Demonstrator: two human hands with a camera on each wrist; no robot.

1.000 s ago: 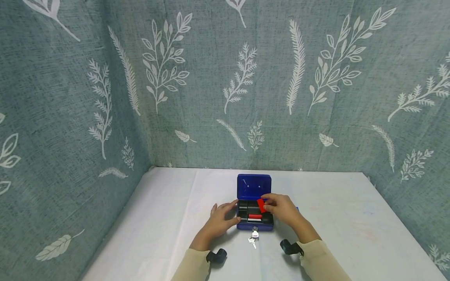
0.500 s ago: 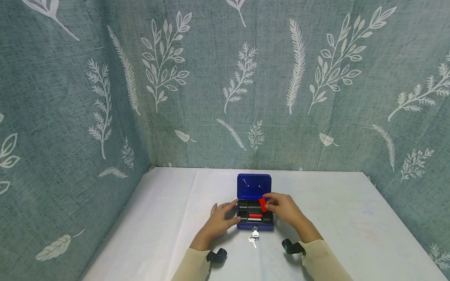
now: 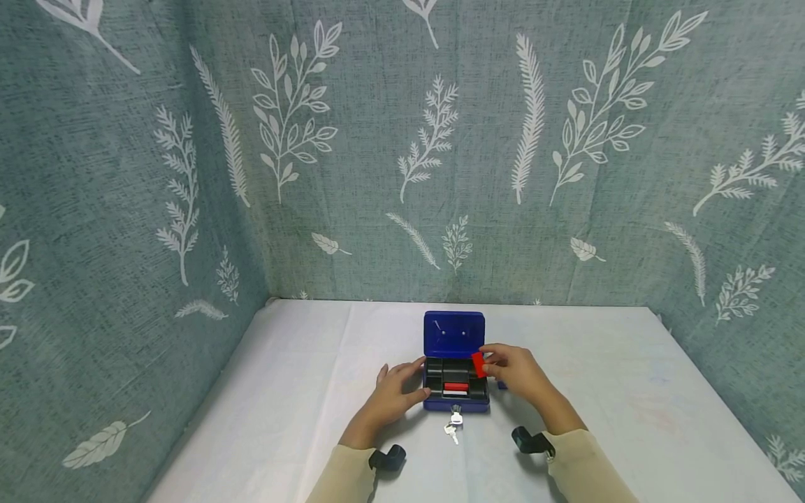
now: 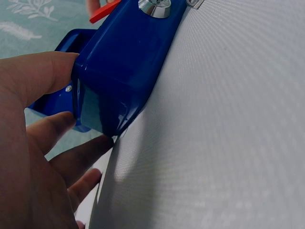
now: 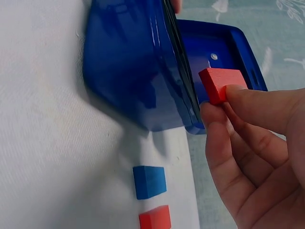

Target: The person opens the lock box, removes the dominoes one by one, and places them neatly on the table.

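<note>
A dark blue cash box [image 3: 455, 406] stands with its lid [image 3: 454, 334] raised, showing a black compartment tray [image 3: 434, 370]. My left hand [image 3: 391, 397] rests against its left side, thumb on the near rim and fingers extended toward the back corner. My right hand [image 3: 514, 368] pinches a flat red block [image 5: 221, 83] between thumb and fingers, over the tray's right edge. In a front middle compartment lie a red piece [image 3: 455, 386] and a white piece [image 3: 455, 392].
Keys [image 3: 453, 427] hang from the lock at the box's front. Right of the box, a blue block [image 5: 149, 182] and another red block [image 5: 155, 218] lie on the white table [image 3: 302, 391]. A leaf-patterned cloth [image 3: 377, 140] covers the wall behind.
My right hand has shifted a little to the right with the red block, away from the middle of the tray. The left hand and the box have stayed put.
</note>
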